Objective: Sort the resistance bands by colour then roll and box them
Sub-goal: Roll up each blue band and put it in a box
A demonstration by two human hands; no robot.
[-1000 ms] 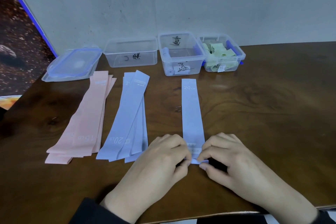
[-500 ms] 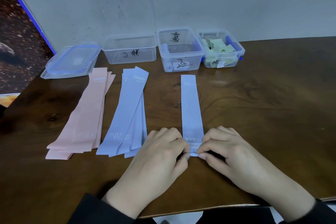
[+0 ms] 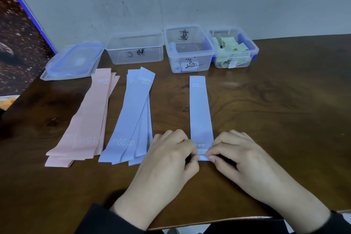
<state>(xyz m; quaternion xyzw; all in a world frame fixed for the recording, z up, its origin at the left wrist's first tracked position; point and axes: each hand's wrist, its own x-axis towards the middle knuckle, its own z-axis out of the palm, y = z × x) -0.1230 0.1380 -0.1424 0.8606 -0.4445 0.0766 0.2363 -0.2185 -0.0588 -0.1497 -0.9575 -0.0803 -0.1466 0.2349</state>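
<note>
At the near edge of the wooden table [image 3: 284,119], a single blue band [image 3: 199,112] lies flat and straight, running away from the person toward the boxes, and its near end is being turned over into the first small fold of a roll. The left hand [image 3: 167,157] and the right hand [image 3: 239,157] sit on either side of that end, fingers curled, each pinching a corner of the fold between thumb and fingertips; neither holds anything else. To do this step well, the first turn should be tight and square: both corners ought to advance together so the roll stays at right angles to the band's long edges, or it will likely cone out to one side. Keeping the rest of the band flat on the table and pushing the roll forward with even pressure from both thumbs seems the safest way. The stretchy material will probably spring open if let go, so one hand should keep hold until the roll goes into the middle box [image 3: 190,49], where rolled blue bands already lie. A stack of blue bands [image 3: 131,119] and a stack of pink bands [image 3: 89,119] wait to the left, unrolled, near an empty box [image 3: 134,49]; the box of green bands [image 3: 232,49] sits farthest right.
</note>
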